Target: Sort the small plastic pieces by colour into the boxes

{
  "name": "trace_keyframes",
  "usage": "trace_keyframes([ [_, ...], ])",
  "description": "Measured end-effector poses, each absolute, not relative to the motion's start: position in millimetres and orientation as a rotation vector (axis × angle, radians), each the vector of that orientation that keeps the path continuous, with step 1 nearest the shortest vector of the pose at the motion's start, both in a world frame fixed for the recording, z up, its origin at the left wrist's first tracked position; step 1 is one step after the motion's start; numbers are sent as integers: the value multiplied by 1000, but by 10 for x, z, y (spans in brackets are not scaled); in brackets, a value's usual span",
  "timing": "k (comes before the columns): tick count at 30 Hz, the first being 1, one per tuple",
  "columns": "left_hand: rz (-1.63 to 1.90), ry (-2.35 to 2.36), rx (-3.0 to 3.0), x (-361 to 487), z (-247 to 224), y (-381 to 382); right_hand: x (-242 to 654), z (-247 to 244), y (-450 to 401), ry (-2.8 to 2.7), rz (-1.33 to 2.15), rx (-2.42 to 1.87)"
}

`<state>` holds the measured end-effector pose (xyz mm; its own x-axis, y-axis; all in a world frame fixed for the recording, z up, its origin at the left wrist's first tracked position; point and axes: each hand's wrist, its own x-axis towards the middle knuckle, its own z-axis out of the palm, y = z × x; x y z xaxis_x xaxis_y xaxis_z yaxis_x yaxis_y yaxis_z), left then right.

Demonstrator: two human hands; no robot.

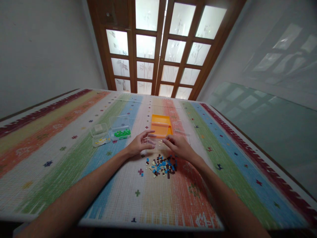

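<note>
My left hand (141,144) has its thumb and fingers around the left end of a small clear plastic box (158,136). A few cream toy bricks (160,142) show at the box, close to my right fingertips. With its fingers pinched together, my right hand (178,145) is at the box's right side; anything between its fingertips is too small to make out. Nearer to me, below both hands, lies a loose pile of small blue, brown and cream toy bricks (163,165) on the striped tablecloth (123,201).
Behind my hands stands an orange divided tray (160,118). To the left are an open clear box of green bricks (122,133) and another with yellow and white bits (101,141). A clear lid or box (182,133) lies right of the tray. A glass-paned door (153,49) is beyond the table.
</note>
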<state>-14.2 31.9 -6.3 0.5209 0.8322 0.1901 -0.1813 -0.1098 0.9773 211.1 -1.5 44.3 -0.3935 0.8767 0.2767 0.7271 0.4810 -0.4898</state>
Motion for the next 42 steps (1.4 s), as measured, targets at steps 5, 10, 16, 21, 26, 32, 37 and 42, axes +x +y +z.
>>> trace_keyframes([
  [5,951,616,1429,-139,-60,312,2060,533,-129,-2244,462,-1254],
  [10,951,623,1429,-137,-42,302,1903,610,-342,-2486,619,-1064],
  [16,947,637,1389,-138,-32,286,1655,412,-503,-2739,399,-940],
  [21,963,625,1385,-128,-57,280,1566,213,-519,-2801,253,-1016],
  [26,960,625,1385,-132,-65,293,1593,292,-483,-2774,278,-974],
  [32,951,604,1401,-137,-49,295,1871,516,-288,-2450,349,-1100],
  [37,947,621,1394,-134,-68,311,2117,489,-104,-2284,423,-1287],
  [42,949,614,1410,-140,-68,323,2176,418,-29,-2265,420,-1345],
])
